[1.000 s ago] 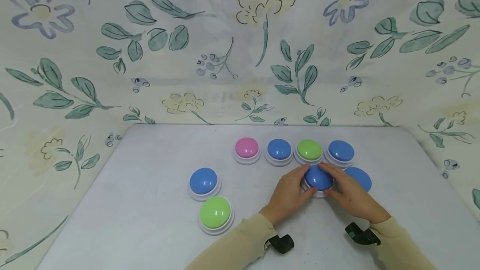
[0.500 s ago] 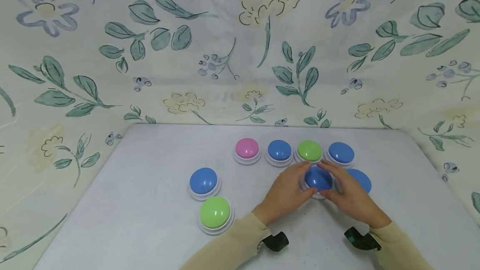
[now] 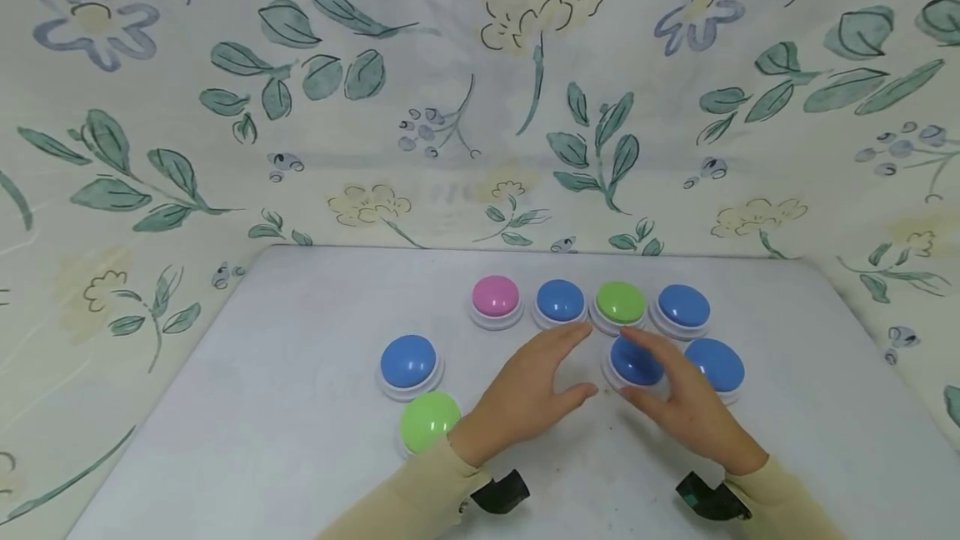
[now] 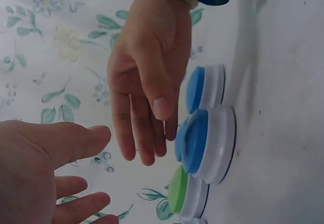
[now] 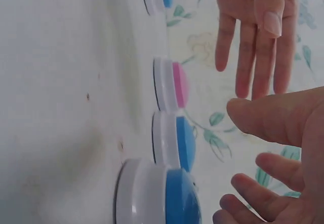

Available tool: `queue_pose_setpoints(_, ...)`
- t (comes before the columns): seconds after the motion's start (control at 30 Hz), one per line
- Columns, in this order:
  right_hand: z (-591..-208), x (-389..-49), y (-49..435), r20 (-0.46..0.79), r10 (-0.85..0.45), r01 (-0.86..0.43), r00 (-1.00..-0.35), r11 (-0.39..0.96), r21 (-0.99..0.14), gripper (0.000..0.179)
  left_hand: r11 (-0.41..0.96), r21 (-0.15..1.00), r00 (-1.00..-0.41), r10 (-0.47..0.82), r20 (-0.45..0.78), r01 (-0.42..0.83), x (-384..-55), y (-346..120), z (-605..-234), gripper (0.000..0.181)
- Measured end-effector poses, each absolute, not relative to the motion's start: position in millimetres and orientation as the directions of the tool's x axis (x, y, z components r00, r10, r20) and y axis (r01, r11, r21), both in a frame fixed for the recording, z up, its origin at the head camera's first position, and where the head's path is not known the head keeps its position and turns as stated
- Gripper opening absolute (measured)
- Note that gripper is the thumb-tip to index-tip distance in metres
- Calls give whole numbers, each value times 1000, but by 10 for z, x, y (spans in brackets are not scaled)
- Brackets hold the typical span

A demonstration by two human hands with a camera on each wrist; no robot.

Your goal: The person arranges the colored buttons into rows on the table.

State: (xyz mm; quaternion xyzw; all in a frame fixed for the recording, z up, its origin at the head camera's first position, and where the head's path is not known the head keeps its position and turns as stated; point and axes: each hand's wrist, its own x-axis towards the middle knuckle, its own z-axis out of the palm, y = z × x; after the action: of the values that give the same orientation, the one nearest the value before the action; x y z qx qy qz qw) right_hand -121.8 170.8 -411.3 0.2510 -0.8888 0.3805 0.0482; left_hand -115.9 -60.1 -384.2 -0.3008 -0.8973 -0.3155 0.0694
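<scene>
In the head view, a blue dome push button [image 3: 634, 362] on a white round base sits on the table between my hands. My left hand [image 3: 521, 394] is to its left, thumb and fingers spread apart and holding nothing. Above the button's right side hovers my right hand [image 3: 688, 407], its fingers overlapping the button's edge in that view. The right wrist view shows space between the blue button [image 5: 182, 198] and that hand's fingers. Another blue button [image 3: 716, 363] lies just right of my right hand, partly covered by it.
A back row holds a pink button [image 3: 496, 297], a blue one [image 3: 560, 301], a green one [image 3: 620, 302] and another blue one [image 3: 683, 307]. Left stand a blue button [image 3: 408, 361] and a green button [image 3: 429, 422], partly behind the left forearm. Floral cloth [image 3: 442, 107] rises behind the white table [image 3: 262, 440].
Both hands were around the front blue button. My left hand has let go and moved left; my right hand has loosened and lies slightly nearer me. The button stays in place.
</scene>
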Motion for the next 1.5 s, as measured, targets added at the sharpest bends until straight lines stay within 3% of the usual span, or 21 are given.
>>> queue_pose_setpoints(0.43, -4108, -1101, 1418, 262, -430, -478, -864, 535, -697, 66, 714, 546, -894, 412, 176, 437, -992, -1102, -3831, 65)
queue_pose_setpoints(0.93, -4079, -1093, 1049, 188, -503, -454, -844, 482, -750, 65, 779, 520, -936, 311, 166, 351, -817, -1608, -3880, 65)
queue_pose_setpoints(1.17, -4103, -1091, 859, 178, -551, -465, -815, 438, -769, 65, 793, 486, -930, 299, 214, 367, -739, -1877, -3908, 66)
queue_pose_setpoints(1.5, -4125, -1057, 578, 99, -621, -471, -777, 471, -745, 65, 823, 457, -940, 269, 210, 338, -585, -2084, -3977, 65)
